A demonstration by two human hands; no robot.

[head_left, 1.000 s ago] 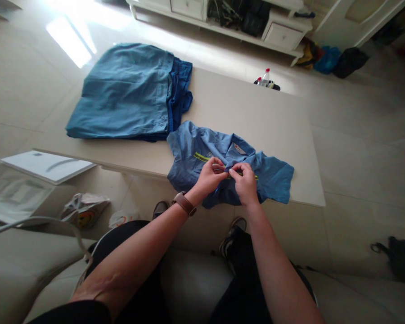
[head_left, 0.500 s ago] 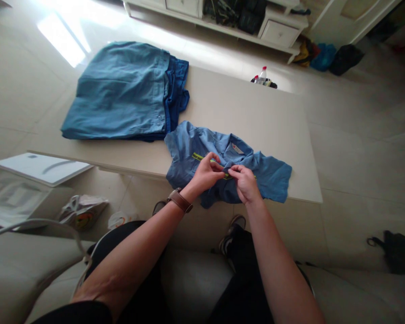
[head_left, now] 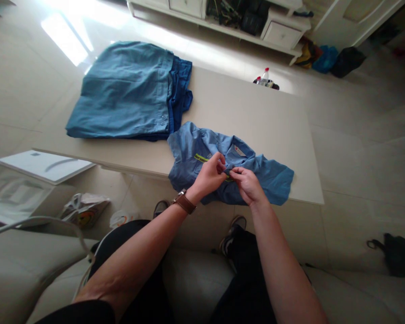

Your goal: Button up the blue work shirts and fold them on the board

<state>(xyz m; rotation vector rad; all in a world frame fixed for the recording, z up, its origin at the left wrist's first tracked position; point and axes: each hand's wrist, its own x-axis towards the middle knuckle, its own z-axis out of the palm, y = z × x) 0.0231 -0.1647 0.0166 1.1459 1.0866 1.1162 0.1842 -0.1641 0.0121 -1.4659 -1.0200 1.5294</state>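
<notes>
A crumpled light blue work shirt [head_left: 270,177] with a yellow-green stripe and a small collar label lies at the near edge of the beige table [head_left: 256,117]. My left hand [head_left: 209,174], with a brown watch on its wrist, pinches the shirt's front near the stripe. My right hand [head_left: 248,184] pinches the same spot from the other side, fingertips almost touching the left ones. Both hands are closed on the cloth.
A stack of folded blue garments [head_left: 128,90] lies on the table's far left. Bottles [head_left: 265,77] stand on the floor beyond the table. A white cabinet [head_left: 283,31], bags [head_left: 327,58], a white box [head_left: 43,166] at left and a dark bag [head_left: 400,254] at right surround me.
Both hands stay pinched together on the shirt front; the fingers have shifted slightly and the right hand has turned a little lower. The shirt has barely moved.
</notes>
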